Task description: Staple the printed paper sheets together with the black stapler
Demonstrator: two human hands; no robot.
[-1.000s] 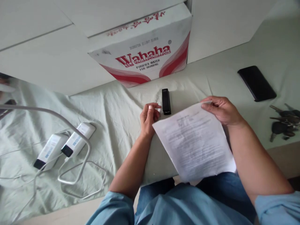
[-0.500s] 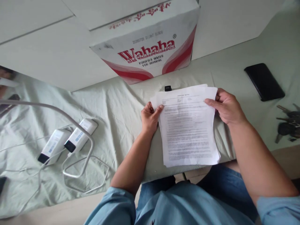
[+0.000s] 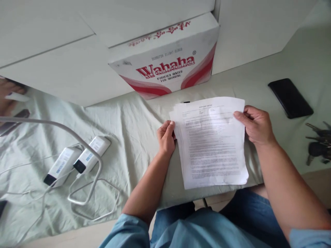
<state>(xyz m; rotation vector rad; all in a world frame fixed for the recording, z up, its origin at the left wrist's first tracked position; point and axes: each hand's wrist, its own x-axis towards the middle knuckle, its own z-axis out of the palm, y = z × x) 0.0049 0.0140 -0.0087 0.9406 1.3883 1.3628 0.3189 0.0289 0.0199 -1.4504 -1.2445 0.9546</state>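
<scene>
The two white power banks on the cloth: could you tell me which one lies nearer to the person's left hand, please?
The right-hand power bank, beside its twin, lies nearer the left hand; the twin sits farther left.

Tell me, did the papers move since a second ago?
Yes. The papers, held between the left hand and right hand, swung from slanted to square and moved toward the Wahaha box, now hiding nearly all of the small black device near it.
</scene>
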